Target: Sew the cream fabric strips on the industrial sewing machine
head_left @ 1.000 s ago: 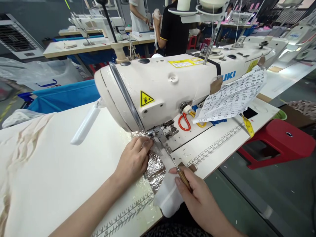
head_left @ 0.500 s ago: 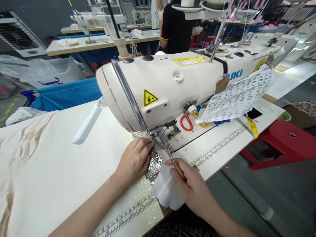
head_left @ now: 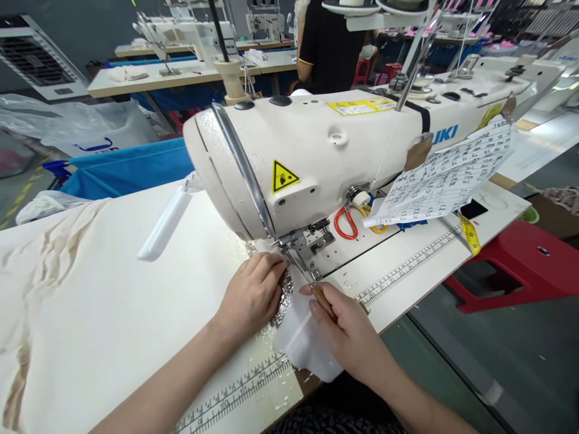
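A cream Juki sewing machine (head_left: pixel 325 150) stands across the table. Under its presser foot (head_left: pixel 296 246) lies a shiny silver fabric piece (head_left: pixel 284 296) with a white fabric piece (head_left: pixel 303 346) folded over it. My left hand (head_left: pixel 253 292) presses flat on the silver fabric just left of the needle, fingers together. Fingers of my right hand (head_left: pixel 350 334) are closed on a wooden-handled awl (head_left: pixel 322 300), whose metal tip points at the presser foot. My right hand also rests on the white fabric.
Orange-handled scissors (head_left: pixel 346 222) and a printed paper sheet (head_left: pixel 447 175) sit behind the needle. A yellow tape measure (head_left: pixel 470 235) hangs at the table's right edge. A red stool (head_left: pixel 520 265) stands right. Beige cloth (head_left: pixel 27 289) lies far left. A person in black (head_left: pixel 325 42) stands behind.
My right hand has moved up toward the needle with the awl, and the white fabric now covers more of the silver piece. My left hand has stayed pressed by the needle.
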### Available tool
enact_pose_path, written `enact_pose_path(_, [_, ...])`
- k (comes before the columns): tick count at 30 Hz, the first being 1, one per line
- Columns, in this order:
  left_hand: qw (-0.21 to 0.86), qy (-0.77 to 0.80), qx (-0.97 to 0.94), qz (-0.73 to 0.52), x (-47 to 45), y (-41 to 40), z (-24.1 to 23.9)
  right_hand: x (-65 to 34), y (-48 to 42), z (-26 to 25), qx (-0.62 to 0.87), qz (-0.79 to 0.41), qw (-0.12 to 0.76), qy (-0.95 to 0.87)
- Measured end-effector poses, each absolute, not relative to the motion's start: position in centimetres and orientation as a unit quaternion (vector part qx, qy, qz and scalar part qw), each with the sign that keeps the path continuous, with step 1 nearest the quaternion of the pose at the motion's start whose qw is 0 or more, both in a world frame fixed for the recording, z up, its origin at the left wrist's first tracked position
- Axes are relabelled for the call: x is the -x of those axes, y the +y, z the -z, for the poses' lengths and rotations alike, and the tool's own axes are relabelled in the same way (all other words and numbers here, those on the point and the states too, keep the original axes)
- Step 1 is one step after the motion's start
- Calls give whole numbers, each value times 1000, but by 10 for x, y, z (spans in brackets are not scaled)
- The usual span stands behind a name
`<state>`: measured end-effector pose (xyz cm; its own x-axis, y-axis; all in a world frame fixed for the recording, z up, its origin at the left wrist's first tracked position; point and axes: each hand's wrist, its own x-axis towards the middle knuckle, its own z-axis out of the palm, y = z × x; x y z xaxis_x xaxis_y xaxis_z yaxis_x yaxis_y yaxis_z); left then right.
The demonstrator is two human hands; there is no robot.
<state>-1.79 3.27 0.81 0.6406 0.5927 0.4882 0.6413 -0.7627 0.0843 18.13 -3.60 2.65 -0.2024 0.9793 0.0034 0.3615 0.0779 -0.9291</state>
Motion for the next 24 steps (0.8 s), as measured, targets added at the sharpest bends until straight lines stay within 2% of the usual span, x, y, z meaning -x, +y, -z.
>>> enact_pose_path(7, [81, -366, 900, 222, 16, 32, -8, -179, -40, -25, 505, -364, 359, -695])
enact_pose_path(15, [73, -369, 897, 233, 9, 35, -13, -166, -47, -38, 415, -267, 425, -759])
enact_pose_path(20, [94, -405, 895, 162, 3, 41, -17, -158, -61, -48, 347, -247, 412, -805])
enact_pose_path(24, [40, -446, 862, 237, 9, 45, -10, -170, -76, -45, 382, -270, 397, -790])
